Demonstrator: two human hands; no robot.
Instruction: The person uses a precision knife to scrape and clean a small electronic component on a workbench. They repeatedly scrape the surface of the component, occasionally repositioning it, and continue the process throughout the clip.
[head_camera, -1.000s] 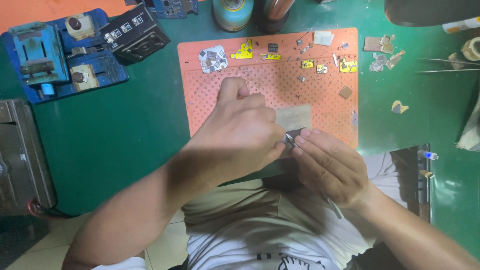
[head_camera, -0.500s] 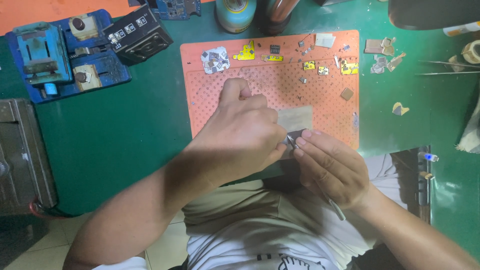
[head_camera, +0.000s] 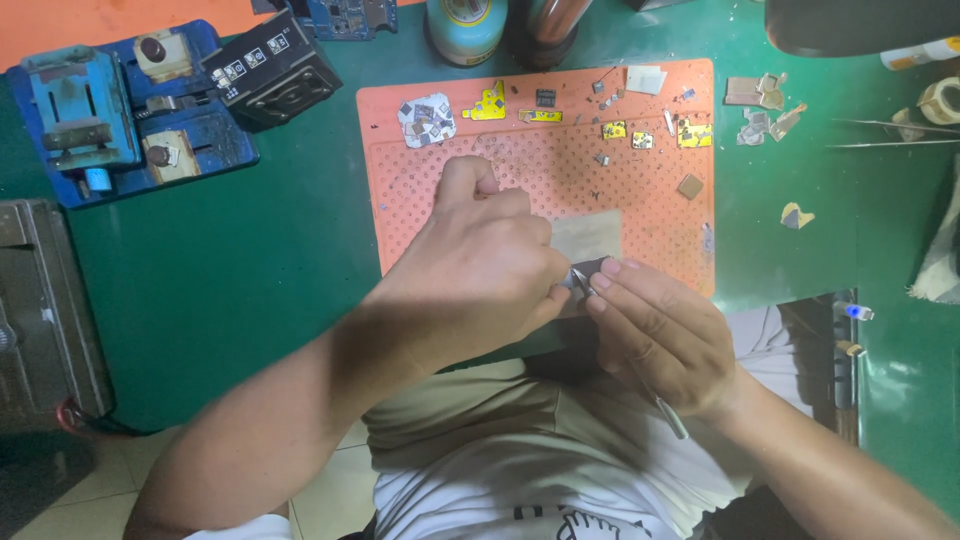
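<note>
The left hand (head_camera: 480, 270) is curled over a small dark part (head_camera: 590, 268) at the near edge of the orange perforated mat (head_camera: 420, 200), fingers bent tight and pinching it, though the hand covers most of the part. The right hand (head_camera: 665, 335) is closed around a thin metal tool (head_camera: 640, 385), its tip touching the part and its shaft running back under the palm.

The work looks well under way, I judge: many small pieces already lie loose along the far side of the mat (yellow brackets (head_camera: 490, 102), tiny chips, a cluster of grey squares (head_camera: 428, 120)), while the part in hand is not yet set down among them. A grey cloth patch (head_camera: 585, 235) lies just beyond the hands.

Farther out on the green counter (head_camera: 250, 270): a round canister with a pale blue-and-yellow label (head_camera: 466, 25) at the far edge, a black box with small white square stickers (head_camera: 272, 68) far left, beside a blue fixture tray (head_camera: 110, 110), and a tape roll (head_camera: 940, 98) far right.
</note>
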